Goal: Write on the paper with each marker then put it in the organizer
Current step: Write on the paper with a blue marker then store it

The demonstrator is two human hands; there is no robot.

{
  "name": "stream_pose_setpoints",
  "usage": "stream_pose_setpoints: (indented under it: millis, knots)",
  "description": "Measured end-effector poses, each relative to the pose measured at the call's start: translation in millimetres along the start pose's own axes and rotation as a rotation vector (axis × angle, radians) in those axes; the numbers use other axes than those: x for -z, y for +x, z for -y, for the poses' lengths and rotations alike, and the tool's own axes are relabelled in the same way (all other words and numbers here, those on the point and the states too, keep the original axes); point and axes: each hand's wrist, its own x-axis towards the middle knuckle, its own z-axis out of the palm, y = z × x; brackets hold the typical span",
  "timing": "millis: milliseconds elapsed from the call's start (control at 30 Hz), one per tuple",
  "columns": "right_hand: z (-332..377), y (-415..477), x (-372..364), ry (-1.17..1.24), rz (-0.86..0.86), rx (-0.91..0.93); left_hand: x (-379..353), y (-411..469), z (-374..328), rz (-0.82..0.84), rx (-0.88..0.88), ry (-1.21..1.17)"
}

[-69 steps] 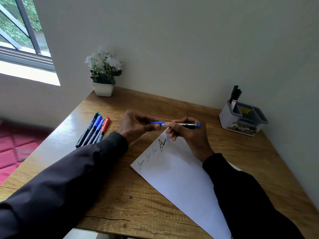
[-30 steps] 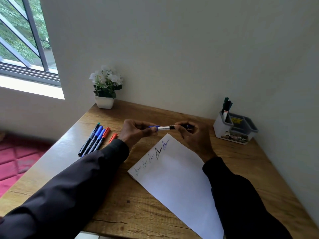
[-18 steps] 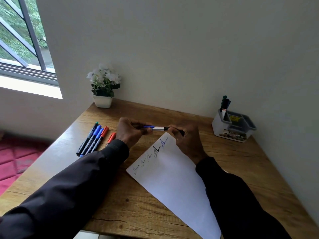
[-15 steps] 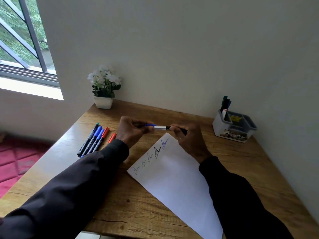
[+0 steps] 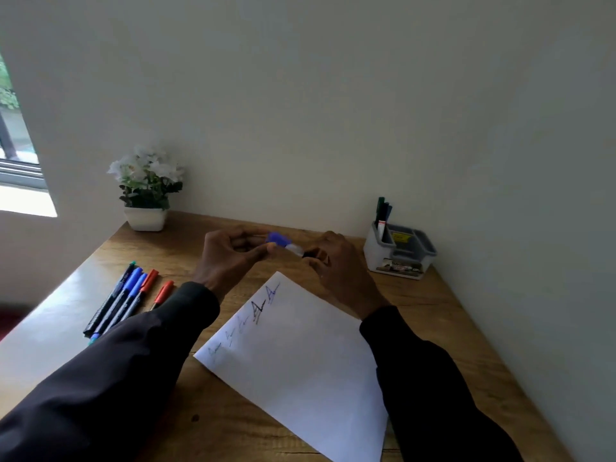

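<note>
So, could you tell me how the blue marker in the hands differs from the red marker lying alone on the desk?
The blue marker is held above the desk, left hand pinching its cap, right hand gripping its barrel; the red marker lies untouched on the wood. The blue marker runs side to side; the red marker points toward the wall. Both are outside the organizer.

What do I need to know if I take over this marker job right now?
Left hand pinches the blue marker at its cap end; right hand grips its barrel, above the table. Too blurred to tell if the cap is fully on.
Paper lies between the arms and carries several scribbles, one blue.
Organizer at the far right holds a few markers.
To do: drop this one in, then do the loose markers on the left.
</note>
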Motion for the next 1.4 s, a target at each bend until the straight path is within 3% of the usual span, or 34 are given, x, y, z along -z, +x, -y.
stream_pose_setpoints:
  millis: [233, 467, 833, 1400]
  knots:
    - [-45.4, 12.4, 51.9, 0.187, -0.272, -0.368, -3.6, 5.9, 5.4, 0.045, 0.033, -0.002]
    - [-108.7, 37.7, 90.8, 0.135, -0.424, -0.678, -2.1, 11.4, 18.6, 0.052, 0.087, -0.013]
    - [-128.1, 45.2, 65.7, 0.103, -0.31, -0.79, 1.2, 13.8, 36.2, 0.043, 0.096, -0.014]
    - [-122.7, 40.5, 63.6, 0.057, -0.353, -0.773, 2.4, 12.3, 36.4, 0.036, 0.089, 0.002]
